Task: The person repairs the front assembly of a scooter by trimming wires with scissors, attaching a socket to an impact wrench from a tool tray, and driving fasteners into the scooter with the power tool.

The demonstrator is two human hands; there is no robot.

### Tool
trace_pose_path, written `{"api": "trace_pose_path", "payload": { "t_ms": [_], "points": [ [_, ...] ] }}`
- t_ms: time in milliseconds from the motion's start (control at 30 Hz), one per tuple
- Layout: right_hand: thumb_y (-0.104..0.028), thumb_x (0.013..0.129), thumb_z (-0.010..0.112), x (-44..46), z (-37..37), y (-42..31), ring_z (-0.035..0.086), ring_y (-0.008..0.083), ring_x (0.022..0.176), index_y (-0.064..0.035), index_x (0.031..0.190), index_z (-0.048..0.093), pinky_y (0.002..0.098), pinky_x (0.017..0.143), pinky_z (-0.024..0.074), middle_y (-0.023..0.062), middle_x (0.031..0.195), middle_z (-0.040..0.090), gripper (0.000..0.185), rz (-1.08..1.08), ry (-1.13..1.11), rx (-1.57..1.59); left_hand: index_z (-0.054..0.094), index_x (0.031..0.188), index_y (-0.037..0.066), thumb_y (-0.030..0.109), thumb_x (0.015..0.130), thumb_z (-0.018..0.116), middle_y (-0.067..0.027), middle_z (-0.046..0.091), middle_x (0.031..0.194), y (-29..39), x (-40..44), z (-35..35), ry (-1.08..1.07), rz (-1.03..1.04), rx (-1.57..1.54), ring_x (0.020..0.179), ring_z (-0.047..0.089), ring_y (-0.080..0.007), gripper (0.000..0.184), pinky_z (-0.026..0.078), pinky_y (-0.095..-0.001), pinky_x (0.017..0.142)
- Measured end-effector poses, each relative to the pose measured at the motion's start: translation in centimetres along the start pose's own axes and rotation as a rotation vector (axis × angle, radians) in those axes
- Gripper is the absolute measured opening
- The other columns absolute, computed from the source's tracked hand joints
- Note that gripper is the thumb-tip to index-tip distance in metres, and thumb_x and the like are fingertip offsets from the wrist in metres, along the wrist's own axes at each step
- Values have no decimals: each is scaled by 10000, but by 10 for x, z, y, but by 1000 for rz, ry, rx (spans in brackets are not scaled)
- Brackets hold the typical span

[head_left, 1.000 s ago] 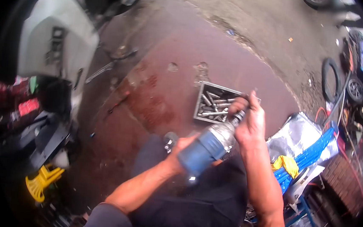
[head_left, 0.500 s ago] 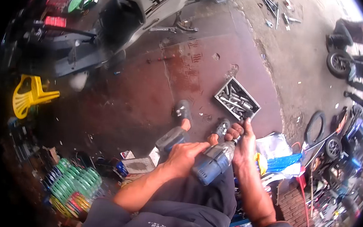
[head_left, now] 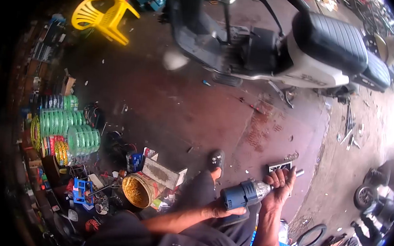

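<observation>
A blue cordless impact wrench is held above my lap, its grey metal nose pointing right. My left hand is closed around its grip, which is mostly hidden. At the nose, the fingers of my right hand are closed around a metal socket, whose end sticks out beyond them. Whether the socket is fully seated on the wrench is hidden by the fingers. Behind my right hand, a metal box on the floor is mostly covered from sight.
A scooter stands ahead, with a yellow plastic chair to its left. Green coils and a bucket are at the left. Loose tools and a black tire lie on the floor at the right.
My view has swung left, bringing in more of the scooter and the coils. The wrench has turned from slanting upward to nearly level. A socket now shows past my right fingers.
</observation>
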State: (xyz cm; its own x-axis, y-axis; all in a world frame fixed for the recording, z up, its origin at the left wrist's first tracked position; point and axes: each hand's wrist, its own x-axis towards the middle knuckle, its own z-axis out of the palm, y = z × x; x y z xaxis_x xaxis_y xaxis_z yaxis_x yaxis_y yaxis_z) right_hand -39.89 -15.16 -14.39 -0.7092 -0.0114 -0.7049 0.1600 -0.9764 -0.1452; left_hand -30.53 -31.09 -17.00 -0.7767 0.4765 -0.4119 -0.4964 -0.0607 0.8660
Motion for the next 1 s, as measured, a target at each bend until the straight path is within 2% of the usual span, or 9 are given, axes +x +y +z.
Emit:
{"api": "trace_pose_path", "payload": {
  "t_ms": [267,333,433,467,533,567,600,800,1000],
  "points": [
    [-358,921,648,-36,140,79,336,58,498,-207,678,444,246,518,354,-82,546,323,351,244,-22,-249,558,1301,32,195,751,765,-147,594,1270,114,-58,-57,328,350,371,1167,556,-307,610,412,-384,1025],
    [-446,830,726,-50,160,79,536,175,677,-122,956,548,347,634,488,48,786,533,391,262,-110,-494,584,1240,2,110,697,770,-164,621,1162,149,-70,-53,441,531,722,1059,580,-362,584,447,-426,943],
    [-492,823,717,-52,186,90,558,253,771,-42,1104,516,403,659,511,136,945,558,567,300,-176,-610,439,1392,9,22,777,687,-125,540,1323,122,-73,-50,479,396,99,1217,524,-289,663,415,-395,1036],
    [-469,851,702,-62,205,94,509,201,654,-90,1017,521,371,620,497,74,798,533,452,361,-152,-531,482,1351,9,-4,740,653,-73,589,1204,132,-69,-42,531,392,-294,1014,598,-184,635,497,-296,875],
    [-444,890,672,-59,200,94,426,143,540,-148,891,482,333,573,465,-2,637,438,352,520,-290,-368,364,1430,-2,-3,780,628,-100,504,1353,54,-83,-80,568,167,-22,1229,497,-229,701,390,-374,1059],
    [-438,903,660,-65,199,93,396,126,512,-165,849,451,321,556,448,-24,598,388,347,557,-313,-356,644,1094,-38,166,849,600,-90,636,1033,-6,-94,-110,658,115,-20,938,600,-196,322,471,-334,881],
    [-431,916,647,-68,203,100,366,109,484,-181,807,421,309,539,430,-47,559,337,354,601,-336,-349,553,1250,-56,129,837,562,-129,570,1268,72,-97,-64,613,-26,-178,1210,501,-247,453,383,-363,1046],
    [-442,909,652,-81,225,126,377,127,515,-171,812,452,318,537,422,-36,592,363,351,689,-378,-426,638,935,-38,252,834,520,-129,633,983,88,-110,-70,605,215,-318,983,549,-219,329,382,-337,943],
    [-491,896,649,-75,254,170,500,171,565,-152,721,451,341,589,481,-13,593,412,430,675,-431,-523,559,1130,-5,141,788,628,-118,589,1093,122,-118,-105,789,305,57,1033,552,-224,379,420,-346,933]
  ]
}}
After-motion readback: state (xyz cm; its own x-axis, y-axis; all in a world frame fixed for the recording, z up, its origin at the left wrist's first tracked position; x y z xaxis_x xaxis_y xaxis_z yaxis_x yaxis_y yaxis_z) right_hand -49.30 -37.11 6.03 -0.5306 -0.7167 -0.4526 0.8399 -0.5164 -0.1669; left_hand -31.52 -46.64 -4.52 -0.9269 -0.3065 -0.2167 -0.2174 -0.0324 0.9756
